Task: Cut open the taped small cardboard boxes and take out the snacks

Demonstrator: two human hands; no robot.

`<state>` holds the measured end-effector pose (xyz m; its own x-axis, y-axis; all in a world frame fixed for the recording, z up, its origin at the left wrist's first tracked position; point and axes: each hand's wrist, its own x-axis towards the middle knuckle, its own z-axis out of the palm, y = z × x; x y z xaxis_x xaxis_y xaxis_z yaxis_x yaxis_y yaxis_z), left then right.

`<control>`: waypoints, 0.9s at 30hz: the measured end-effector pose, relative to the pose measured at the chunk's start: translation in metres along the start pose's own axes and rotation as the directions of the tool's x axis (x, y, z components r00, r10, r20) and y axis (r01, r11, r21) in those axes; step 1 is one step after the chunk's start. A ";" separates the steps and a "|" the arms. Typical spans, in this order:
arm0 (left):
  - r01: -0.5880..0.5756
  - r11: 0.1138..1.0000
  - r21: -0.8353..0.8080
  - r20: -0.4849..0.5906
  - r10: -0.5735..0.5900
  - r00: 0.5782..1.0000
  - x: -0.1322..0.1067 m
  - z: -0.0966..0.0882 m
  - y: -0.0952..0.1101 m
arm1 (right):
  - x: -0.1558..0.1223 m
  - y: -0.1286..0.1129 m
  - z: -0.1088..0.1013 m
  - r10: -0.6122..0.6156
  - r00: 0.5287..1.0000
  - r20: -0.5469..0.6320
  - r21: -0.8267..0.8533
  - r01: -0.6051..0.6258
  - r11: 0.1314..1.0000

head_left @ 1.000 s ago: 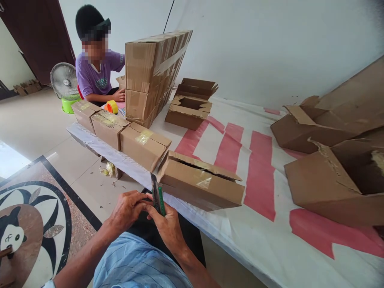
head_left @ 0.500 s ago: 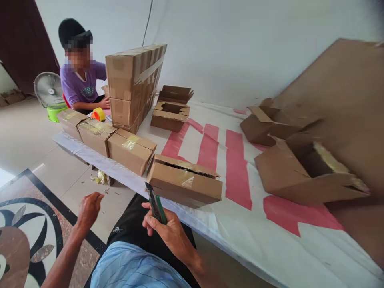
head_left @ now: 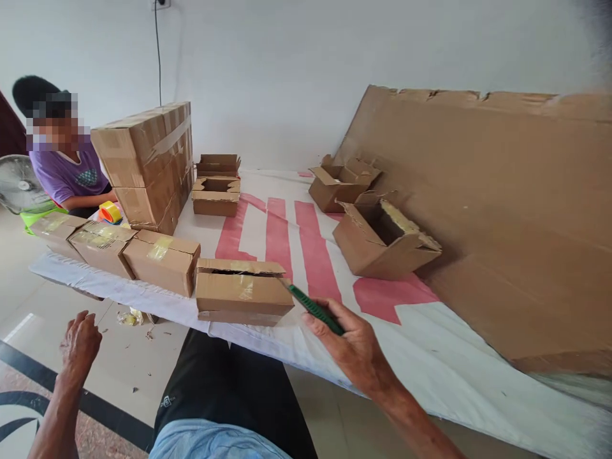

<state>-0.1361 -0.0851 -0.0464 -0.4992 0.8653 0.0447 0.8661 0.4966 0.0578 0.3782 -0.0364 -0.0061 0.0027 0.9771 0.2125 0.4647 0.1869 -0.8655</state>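
Observation:
My right hand grips a green utility knife. Its blade reaches the right end of the top seam on the nearest cardboard box; whether it touches the card I cannot tell. That box has a strip of clear yellowish tape over its front flap, and a dark gap shows along the seam. My left hand hangs in the air beyond the table's front edge, holding nothing, its fingers loosely bent and a little apart. To the left of the nearest box, several taped boxes stand in a row along the edge.
Taller stacked cartons stand behind the row, near a tape roll. An open box sits by the wall. Two more open boxes lie before a large cardboard sheet. A person in purple sits at far left.
The view has swung right. My right hand has brought the knife from in front of the nearest box to its right end. My left hand's fingers look looser than before.

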 end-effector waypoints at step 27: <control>-0.866 0.442 -0.234 -0.155 0.863 0.482 0.004 -0.092 0.232 | 0.094 0.029 0.004 -0.372 0.923 0.098 -0.144 0.383 0.913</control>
<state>0.0602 0.0271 0.0592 0.5023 0.8346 0.2264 0.8084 -0.5461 0.2198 0.3889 0.0612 -0.0133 -0.2572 0.8425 0.4734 0.5526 0.5301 -0.6432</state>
